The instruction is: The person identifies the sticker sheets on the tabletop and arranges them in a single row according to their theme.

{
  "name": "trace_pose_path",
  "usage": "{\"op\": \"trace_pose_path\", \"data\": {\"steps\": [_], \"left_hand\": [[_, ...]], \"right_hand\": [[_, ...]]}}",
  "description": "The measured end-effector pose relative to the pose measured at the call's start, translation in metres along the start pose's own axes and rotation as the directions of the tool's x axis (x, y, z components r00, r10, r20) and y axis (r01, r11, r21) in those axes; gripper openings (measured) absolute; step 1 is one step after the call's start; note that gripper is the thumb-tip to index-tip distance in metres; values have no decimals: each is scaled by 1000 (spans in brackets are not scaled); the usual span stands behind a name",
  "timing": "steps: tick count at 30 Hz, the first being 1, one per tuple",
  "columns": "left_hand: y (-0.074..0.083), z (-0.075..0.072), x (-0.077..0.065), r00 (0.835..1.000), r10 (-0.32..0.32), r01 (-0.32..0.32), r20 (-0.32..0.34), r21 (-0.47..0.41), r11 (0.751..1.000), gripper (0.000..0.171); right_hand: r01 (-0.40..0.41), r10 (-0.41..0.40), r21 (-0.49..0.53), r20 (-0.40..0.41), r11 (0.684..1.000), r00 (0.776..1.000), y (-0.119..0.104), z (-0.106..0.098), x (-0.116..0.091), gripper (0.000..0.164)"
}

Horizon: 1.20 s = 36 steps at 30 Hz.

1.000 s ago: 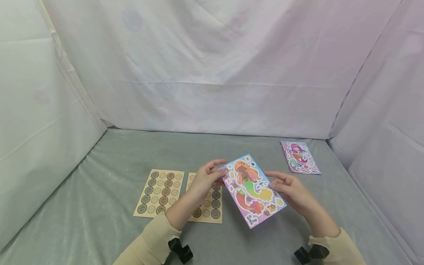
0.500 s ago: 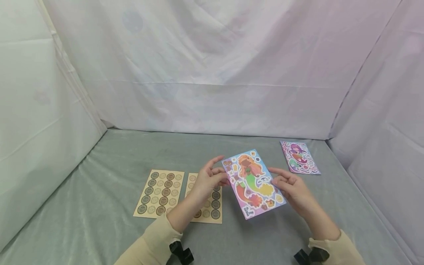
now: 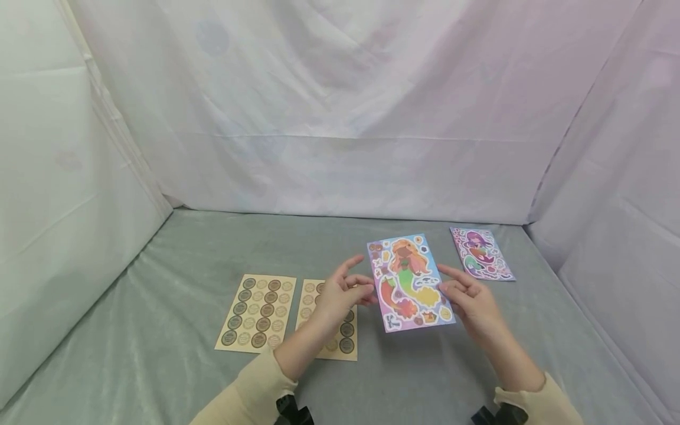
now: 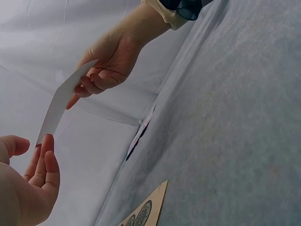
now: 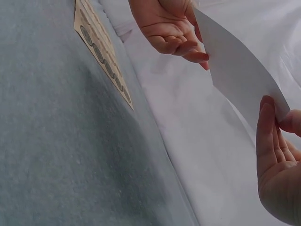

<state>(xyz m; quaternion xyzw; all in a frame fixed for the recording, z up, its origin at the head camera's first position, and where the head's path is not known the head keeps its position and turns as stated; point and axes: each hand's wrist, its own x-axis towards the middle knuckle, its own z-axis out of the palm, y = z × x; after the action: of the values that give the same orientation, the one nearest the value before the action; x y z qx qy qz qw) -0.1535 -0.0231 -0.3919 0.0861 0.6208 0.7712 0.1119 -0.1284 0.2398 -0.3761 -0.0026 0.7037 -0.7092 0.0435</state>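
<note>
A mermaid sticker sheet [image 3: 406,283] is held up above the grey table in the head view, its printed face toward me. My right hand [image 3: 474,301] pinches its right edge between thumb and fingers. At the left edge is my left hand [image 3: 342,298], its fingertips right at the sheet and its thumb apart from it in the left wrist view. Both wrist views show the plain white back of the sheet [image 5: 240,70], slightly bowed. The right hand [image 5: 280,155] has its thumb and fingertips on opposite faces there.
Two tan sheets of round stickers lie on the table: the left sheet [image 3: 255,313] in full view, the right sheet [image 3: 347,348] partly behind my left arm. A second mermaid sticker sheet [image 3: 481,254] lies at the back right. White cloth walls [image 3: 340,171] surround the table.
The held sheet has risen, shifted slightly right and turned more upright. My left thumb, over its front at first, has come off its face; my right hand keeps its pinch.
</note>
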Motion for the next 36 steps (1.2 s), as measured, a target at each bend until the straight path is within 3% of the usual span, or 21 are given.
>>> {"op": "trace_pose_path", "data": {"steps": [10,26,36], "left_hand": [[-5,6,-1,1000,-5,5,-3,-4,1000,62],[-14,12,-4,999,-11,10,32,30,999,59],[-19,14,-5,999,-34,29,43,107,994,56]], "right_hand": [[-48,44,-47,-76,998,996,-3,5,-7,57],[-80,69,-151,-77,985,995,10,-2,-20,61],[-101,86,-207,-76,973,993,20,-7,-20,60]]}}
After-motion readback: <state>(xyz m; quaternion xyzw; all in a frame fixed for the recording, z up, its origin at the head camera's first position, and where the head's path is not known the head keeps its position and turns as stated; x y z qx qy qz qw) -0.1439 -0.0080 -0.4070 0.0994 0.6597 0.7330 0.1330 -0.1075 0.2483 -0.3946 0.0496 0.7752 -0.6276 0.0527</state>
